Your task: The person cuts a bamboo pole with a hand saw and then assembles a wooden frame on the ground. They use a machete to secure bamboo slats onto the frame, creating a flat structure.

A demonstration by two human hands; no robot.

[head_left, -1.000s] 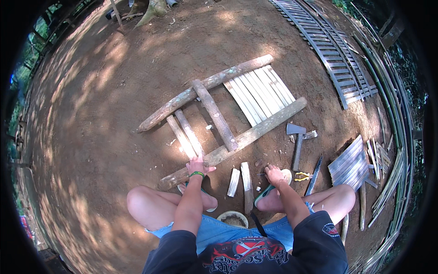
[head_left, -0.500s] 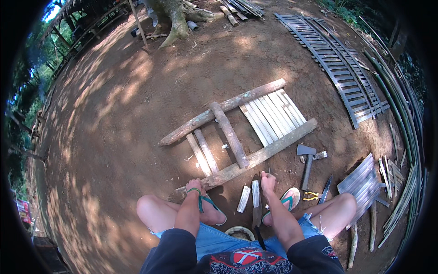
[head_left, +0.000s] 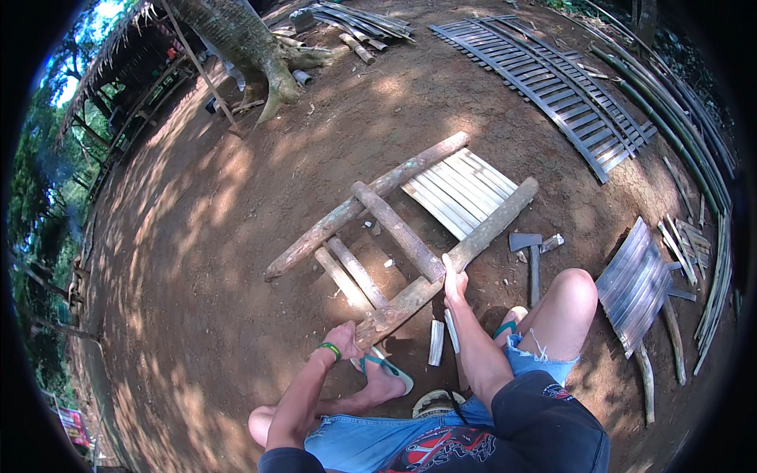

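Note:
A chair-like frame of rough logs [head_left: 498,216] is in front of me, with a round crosspiece [head_left: 400,230] joining its two long poles. Pale flat slats [head_left: 461,191] span the far right part, and two thinner rungs [head_left: 344,277] lie toward the near left end. My left hand [head_left: 342,340], with a green band at the wrist, is closed round the near end of the closer pole. Farther along that pole, my right hand [head_left: 455,285] grips beside the crosspiece joint, thumb on top. The near pole looks raised off the soil.
Right of the frame lies an axe-like hammer [head_left: 534,260]. A short split wood piece [head_left: 436,343] lies by my feet. Farther right are a corrugated sheet [head_left: 633,284], sticks and bamboo poles [head_left: 670,110]. A slatted panel [head_left: 544,87] and a tree trunk [head_left: 244,47] stand beyond.
My right hand has moved from near my right foot onto the near pole. The log frame has turned and its near side has come up. My right knee has risen, and the view has shifted.

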